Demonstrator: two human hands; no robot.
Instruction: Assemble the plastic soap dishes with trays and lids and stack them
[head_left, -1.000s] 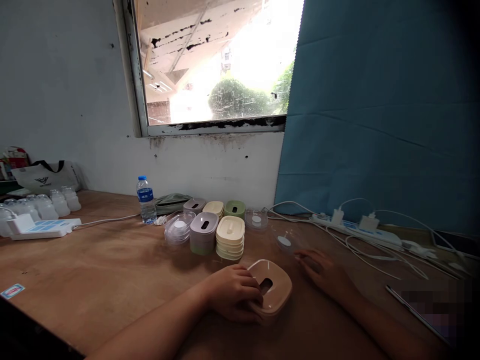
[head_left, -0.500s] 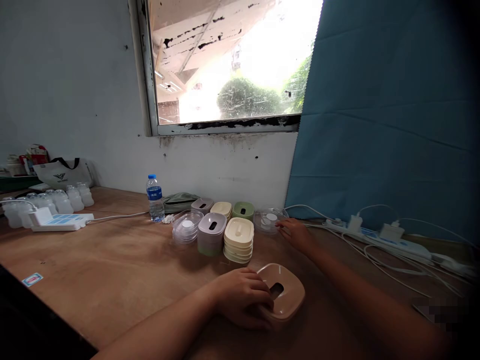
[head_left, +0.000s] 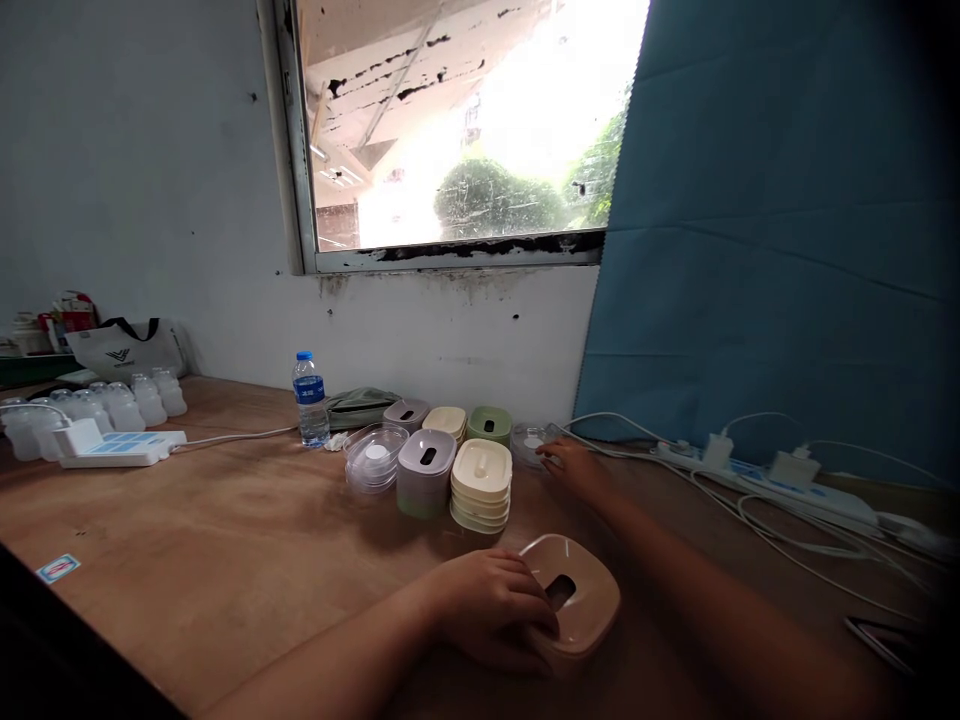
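Wooden table (head_left: 187, 540) up front: left hand (head_left: 491, 605) wraps its grip around the pink container (head_left: 574, 600) at the near edge, pinning it. Right hand (head_left: 574, 468) reaches the clear lid (head_left: 531, 443) behind; fingers touch it, grip unclear. Next, I'd judge: a firm pinch on that lid

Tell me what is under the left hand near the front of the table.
The left hand rests on a pink lid with a dark slot, lying on the wooden table. Its fingers cover the lid's left part; anything beneath the lid is hidden.
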